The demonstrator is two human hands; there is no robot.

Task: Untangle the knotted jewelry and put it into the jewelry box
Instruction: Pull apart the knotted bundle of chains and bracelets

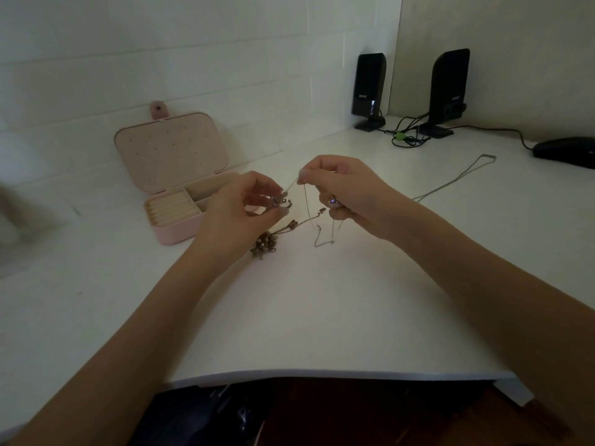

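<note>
A knot of jewelry (280, 201) hangs just above the white desk, pinched by my left hand (240, 207). My right hand (346, 188) pinches a thin silver chain (307, 204) that runs from the knot, and a purple-stoned pendant (333, 201) sits against its fingers. Loops of the chain dangle down to the desk between my hands. A bronze beaded clump (264, 244) lies on the desk under my left wrist, tied to the knot by a strand. The pink jewelry box (170, 175) stands open to the left, its lid upright.
A long thin chain (457, 177) trails right across the white desk (322, 317). Two black speakers (370, 88) (449, 88) with cables stand at the back right, and a black mouse (566, 151) lies at the far right. The desk's front edge is near me.
</note>
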